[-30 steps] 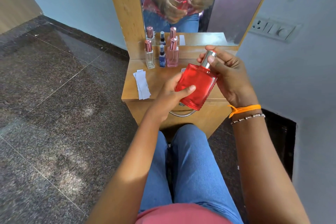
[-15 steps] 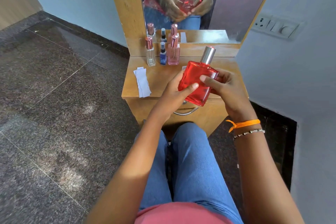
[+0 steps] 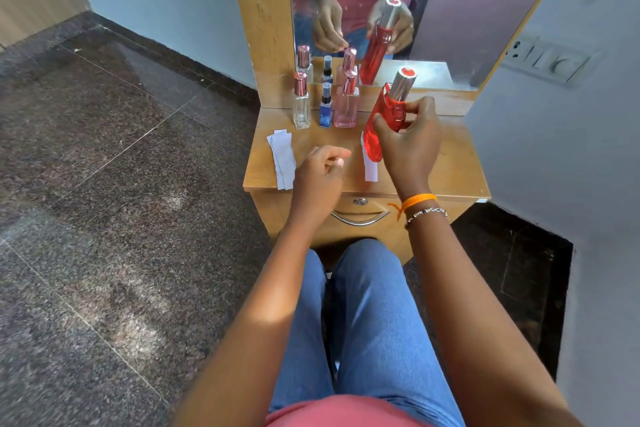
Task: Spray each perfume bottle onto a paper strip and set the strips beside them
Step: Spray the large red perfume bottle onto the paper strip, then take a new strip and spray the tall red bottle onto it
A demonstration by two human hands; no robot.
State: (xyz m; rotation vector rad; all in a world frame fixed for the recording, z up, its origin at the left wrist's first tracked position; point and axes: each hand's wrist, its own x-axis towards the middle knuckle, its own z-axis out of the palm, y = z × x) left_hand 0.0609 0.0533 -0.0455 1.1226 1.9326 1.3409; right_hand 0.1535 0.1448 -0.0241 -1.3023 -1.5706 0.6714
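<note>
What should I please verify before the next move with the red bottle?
1. Red glass perfume bottle gripped by the right hand: ok.
2. Silver cylindrical cap off the nozzle: not ok, it is on.
3. Left hand free to take a strip: ok, it holds nothing.
4. Stack of white paper strips on the wooden dresser top: ok.
5. Single white paper strip unused: cannot tell.
6. Clear, blue and pink bottles upright by the mirror: ok.
</note>
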